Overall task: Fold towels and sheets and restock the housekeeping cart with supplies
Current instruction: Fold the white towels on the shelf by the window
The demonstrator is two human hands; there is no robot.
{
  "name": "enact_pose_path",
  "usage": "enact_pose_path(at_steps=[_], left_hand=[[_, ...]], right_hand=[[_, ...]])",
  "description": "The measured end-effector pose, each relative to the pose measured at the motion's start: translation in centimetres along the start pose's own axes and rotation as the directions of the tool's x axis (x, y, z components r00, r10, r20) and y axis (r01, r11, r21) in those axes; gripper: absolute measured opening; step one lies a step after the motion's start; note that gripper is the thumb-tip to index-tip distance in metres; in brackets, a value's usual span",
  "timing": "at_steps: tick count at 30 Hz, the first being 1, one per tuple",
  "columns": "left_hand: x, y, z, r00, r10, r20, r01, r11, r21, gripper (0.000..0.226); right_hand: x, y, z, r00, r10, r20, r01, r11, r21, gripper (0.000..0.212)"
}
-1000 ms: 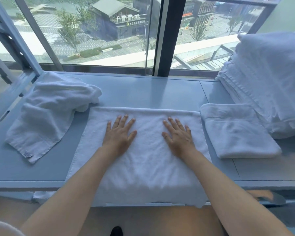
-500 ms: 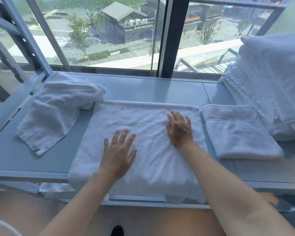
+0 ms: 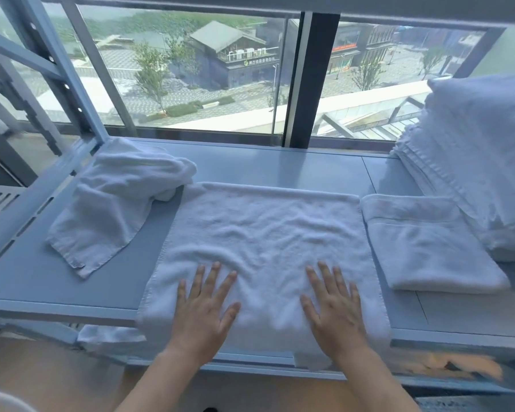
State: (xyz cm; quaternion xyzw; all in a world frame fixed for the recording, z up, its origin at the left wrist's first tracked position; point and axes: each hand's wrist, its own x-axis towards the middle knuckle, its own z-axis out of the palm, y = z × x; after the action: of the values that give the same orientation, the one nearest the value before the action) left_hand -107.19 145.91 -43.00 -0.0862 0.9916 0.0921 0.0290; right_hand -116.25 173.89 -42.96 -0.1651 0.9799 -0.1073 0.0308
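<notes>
Soft, bright daylight enters through the window (image 3: pixel 208 75) at 12 o'clock, leaving a pale sheen on the shelf (image 3: pixel 280 165) and only faint shadows. Wide-angle bending curves the frame edges, and the 5 o'clock corner is smeared with blur.

Two bare forearms were seen, and no sleeve was worn below the elbows. The left hand (image 3: pixel 202 313) and the right hand (image 3: pixel 333 310) were uncovered: no glove, ring or watch was seen. The nails were kept short and unpainted.
</notes>
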Motion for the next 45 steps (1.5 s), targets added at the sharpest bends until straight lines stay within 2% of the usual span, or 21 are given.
enact_pose_path(at_steps=[13,19,22,24,26,29,32,37,42,45], left_hand=[[10.3,0.7,-1.4,1.0,0.016,-0.009,-0.017,0.999,-0.052,0.065],[12.9,0.9,-1.6,1.0,0.006,-0.019,-0.007,0.997,-0.071,0.066],[12.2,1.1,-1.8,0.999,0.007,-0.054,-0.01,0.998,-0.061,0.061],[11.0,1.8,-2.3,0.991,0.031,-0.127,-0.041,0.996,-0.073,0.056],[8.9,2.6,-2.9,0.972,0.114,-0.206,-0.142,0.982,-0.127,0.048],[4.8,3.6,-2.2,0.913,0.311,-0.264,-0.357,0.922,-0.149,0.039],[2.0,4.3,-1.1,0.912,0.36,-0.196,-0.392,0.905,-0.163,0.039],[1.9,3.6,-1.3,0.917,0.343,-0.206,-0.373,0.919,-0.131,0.033],[0.8,-1.0,-1.9,0.905,0.322,-0.277,-0.361,0.927,-0.101,0.036],[-0.3,-4.9,-2.3,0.915,0.207,-0.347,-0.267,0.955,-0.133,0.046]], right_hand=[[10.2,1.4,-1.2,0.999,0.042,-0.022,-0.041,0.999,0.023,0.064],[13.6,2.0,-1.7,1.0,0.012,0.0,-0.012,1.0,0.028,0.064],[13.0,1.5,-1.9,0.996,0.006,-0.086,0.0,0.998,0.068,0.058],[11.8,0.8,-2.5,0.979,-0.046,-0.201,0.061,0.996,0.069,0.051],[9.8,-0.2,-2.8,0.953,-0.172,-0.249,0.204,0.973,0.112,0.047],[5.1,-2.1,-2.2,0.912,-0.368,-0.18,0.405,0.878,0.254,0.047],[1.5,-2.6,-1.0,0.884,-0.458,-0.096,0.466,0.85,0.245,0.052],[0.9,-1.1,-1.6,0.881,-0.465,-0.084,0.472,0.866,0.164,0.042],[-0.7,4.8,-3.8,0.936,-0.349,-0.051,0.353,0.922,0.158,0.059],[-1.7,8.2,-5.0,0.964,-0.265,-0.025,0.265,0.948,0.178,0.066]])
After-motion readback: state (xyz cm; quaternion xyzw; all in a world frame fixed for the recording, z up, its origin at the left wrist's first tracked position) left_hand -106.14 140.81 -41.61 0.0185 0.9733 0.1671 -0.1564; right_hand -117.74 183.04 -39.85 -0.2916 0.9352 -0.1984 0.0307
